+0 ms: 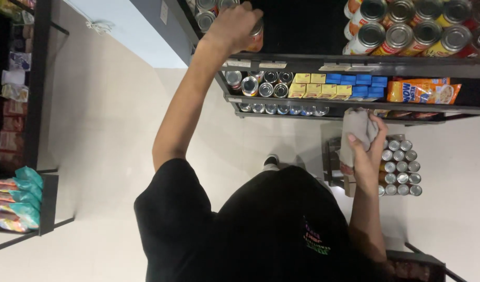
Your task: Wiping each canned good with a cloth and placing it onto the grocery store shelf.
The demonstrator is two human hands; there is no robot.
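My left hand [234, 26] reaches up to the top shelf [302, 61] and grips a tin can with an orange label [257, 37] at the shelf's left end, next to other cans [204, 18]. Lower down, my right hand [366, 149] is closed around a crumpled grey cloth [356, 128], held in front of the bottom shelf edge. Below that hand stands a tray of several silver-topped cans [402, 168] on the floor.
Stacked cans [407, 28] fill the top shelf's right side. The middle shelf holds small cans [258, 86], yellow boxes [315, 86], blue boxes [362, 86] and orange packets [422, 91]. A rack with snack bags [15, 198] stands at left across the pale floor aisle.
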